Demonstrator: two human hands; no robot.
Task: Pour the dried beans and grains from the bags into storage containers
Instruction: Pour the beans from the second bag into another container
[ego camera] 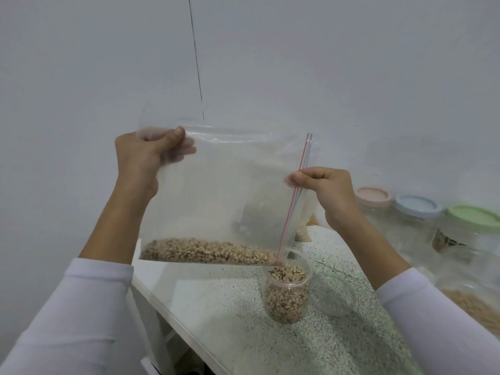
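Note:
A large clear zip bag (pixel 224 190) hangs in the air, turned sideways, with its red and blue zip edge on the right. My left hand (pixel 143 155) grips its upper left corner. My right hand (pixel 324 190) pinches the zip edge. A layer of pale dried beans (pixel 208 251) lies along the bag's lower edge, and the bag's lower right corner sits over the mouth of a small clear container (pixel 286 296). This container stands on the speckled counter (pixel 243 334) and is nearly full of the same beans.
A clear round lid (pixel 334 293) leans beside the container on its right. Jars with a pink lid (pixel 373 197), a blue lid (pixel 415 207) and a green lid (pixel 473 216) stand at the right. Small grain bags (pixel 304 234) lie behind. The counter's edge runs diagonally at left.

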